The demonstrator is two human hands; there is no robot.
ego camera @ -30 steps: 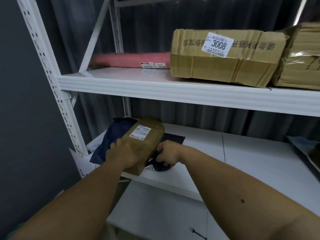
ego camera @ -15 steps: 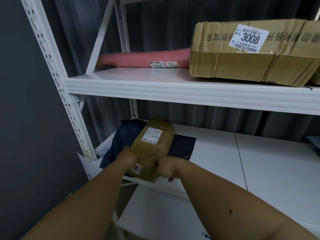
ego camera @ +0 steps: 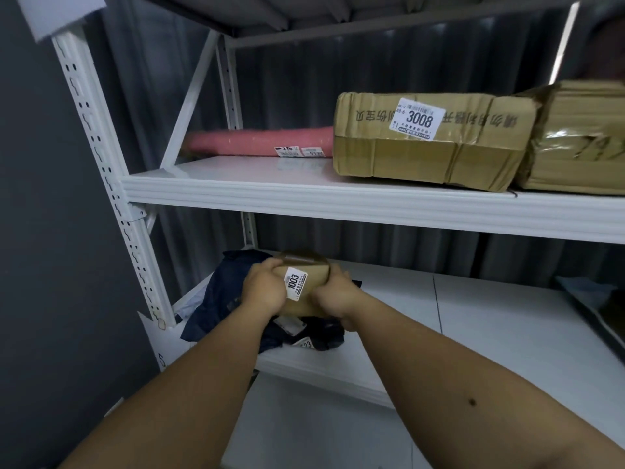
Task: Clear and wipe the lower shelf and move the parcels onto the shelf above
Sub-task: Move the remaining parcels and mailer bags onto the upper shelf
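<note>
A small brown taped parcel [ego camera: 313, 277] with a white label reading 1003 is held just above the left end of the lower shelf [ego camera: 473, 319]. My left hand [ego camera: 262, 291] grips its left side and my right hand [ego camera: 333, 297] grips its right side. Under it lie dark blue plastic mailer parcels [ego camera: 220, 302] with white labels. The upper shelf [ego camera: 270, 194] is white, with bare surface at its left front.
On the upper shelf sit a pink roll parcel [ego camera: 257, 142], a large brown box [ego camera: 429, 142] labelled 3008 and another taped box [ego camera: 581, 140] at the right. A white perforated upright [ego camera: 101, 170] stands left. A dark flat item [ego camera: 595, 302] lies at the lower shelf's right.
The brown parcel has been lifted off the blue mailers and tipped up, so its end with the 1003 label faces me. Both hands moved up with it.
</note>
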